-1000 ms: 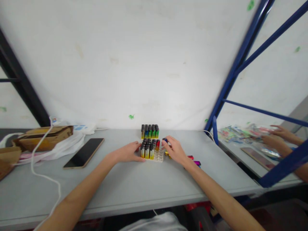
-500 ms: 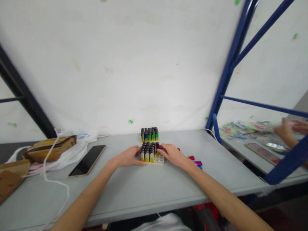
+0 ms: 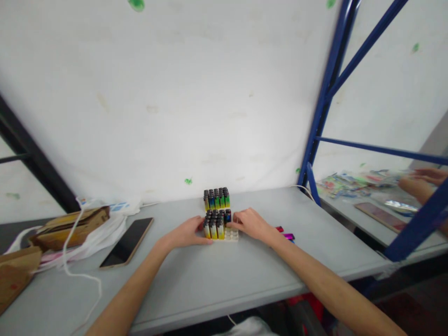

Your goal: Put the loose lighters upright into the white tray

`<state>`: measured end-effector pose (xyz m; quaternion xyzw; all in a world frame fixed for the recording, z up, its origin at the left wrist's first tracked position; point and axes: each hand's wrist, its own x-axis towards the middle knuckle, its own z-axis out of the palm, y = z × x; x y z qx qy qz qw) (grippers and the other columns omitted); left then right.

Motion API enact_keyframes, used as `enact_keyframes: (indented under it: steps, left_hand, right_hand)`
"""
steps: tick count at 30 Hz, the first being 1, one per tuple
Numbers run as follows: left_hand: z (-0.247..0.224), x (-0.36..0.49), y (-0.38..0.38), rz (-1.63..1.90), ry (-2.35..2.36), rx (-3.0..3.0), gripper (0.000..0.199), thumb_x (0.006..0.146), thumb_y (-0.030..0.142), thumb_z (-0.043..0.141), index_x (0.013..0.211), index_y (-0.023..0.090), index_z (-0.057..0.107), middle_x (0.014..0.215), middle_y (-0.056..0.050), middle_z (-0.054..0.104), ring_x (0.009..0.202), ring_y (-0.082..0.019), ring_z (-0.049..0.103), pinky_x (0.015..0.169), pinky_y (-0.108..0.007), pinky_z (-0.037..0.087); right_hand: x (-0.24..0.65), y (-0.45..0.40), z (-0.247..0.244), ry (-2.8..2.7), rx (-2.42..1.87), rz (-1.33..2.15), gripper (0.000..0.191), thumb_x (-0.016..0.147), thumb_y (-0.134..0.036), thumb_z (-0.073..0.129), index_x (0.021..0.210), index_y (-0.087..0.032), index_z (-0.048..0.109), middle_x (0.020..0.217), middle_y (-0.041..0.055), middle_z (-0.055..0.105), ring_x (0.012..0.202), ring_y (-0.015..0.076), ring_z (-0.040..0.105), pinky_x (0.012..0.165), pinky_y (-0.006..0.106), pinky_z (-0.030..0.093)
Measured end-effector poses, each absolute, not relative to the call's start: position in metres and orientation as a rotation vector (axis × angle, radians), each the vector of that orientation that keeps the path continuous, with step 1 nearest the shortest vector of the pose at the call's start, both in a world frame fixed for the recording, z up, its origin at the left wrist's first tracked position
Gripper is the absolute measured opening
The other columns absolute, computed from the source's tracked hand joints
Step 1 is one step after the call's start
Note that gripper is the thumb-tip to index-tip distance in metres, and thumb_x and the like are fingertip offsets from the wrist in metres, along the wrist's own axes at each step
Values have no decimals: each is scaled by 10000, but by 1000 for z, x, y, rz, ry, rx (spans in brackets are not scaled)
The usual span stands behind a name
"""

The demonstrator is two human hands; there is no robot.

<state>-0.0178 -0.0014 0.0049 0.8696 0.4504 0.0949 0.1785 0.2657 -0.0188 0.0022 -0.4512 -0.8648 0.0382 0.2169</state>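
Note:
A white tray (image 3: 233,239) on the grey table holds upright lighters (image 3: 213,228) with black tops and yellow-and-silver bodies. Its front right part has bare sockets. My left hand (image 3: 189,232) curves around the tray's left side, fingers behind and thumb at the front corner, gripping it. On the right side, my right hand (image 3: 251,224) has thumb and index finger apart, close to a dark-topped lighter (image 3: 228,216); nothing shows between them. Behind stands another block of lighters (image 3: 217,199), green, blue and yellow. Beside my right wrist lie loose purple and red lighters (image 3: 289,236), partly hidden by the arm.
To the left lie a phone (image 3: 128,242), white plastic bags (image 3: 115,228), a brown carton (image 3: 70,226) and a white cable (image 3: 80,274). A blue metal frame (image 3: 320,116) rises at the right. Past it, another person's hands (image 3: 423,184) are over packets (image 3: 357,182).
My right hand has shifted slightly right from the dark-topped lighter, which now stands in the tray. My left hand stays at the tray. The camera view has shifted a little.

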Motion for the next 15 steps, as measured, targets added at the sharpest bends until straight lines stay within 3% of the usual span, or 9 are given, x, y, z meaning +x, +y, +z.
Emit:
enact_keyframes:
  steps: [5,12,15]
  left_hand:
    - [6,-17,0,238,1287,2462,631,709,724,731,995,170,639,970,-73,657,862,-257,598,776,-347,476]
    - [4,-18,0,274,1322,2464,639,665,746,739,944,180,643,937,-64,666,837,-258,605,744,-341,478]
    - [3,-18,1,284,1308,2467,648,662,750,739,954,179,649,937,-63,667,834,-256,606,740,-338,474]
  right_hand:
    - [309,-17,23,-2162,-1228,265,433,1059,-482,469,894,-181,733,734,40,716,655,173,602,681,279,398]
    - [360,-6,15,-2281,-1192,433,336,947,-435,623,1115,-186,773,1112,118,760,967,262,681,897,370,491]
    - [360,-3,5,-2362,-1151,495,337,903,-431,673,1127,-205,783,1118,112,760,990,273,685,921,379,500]
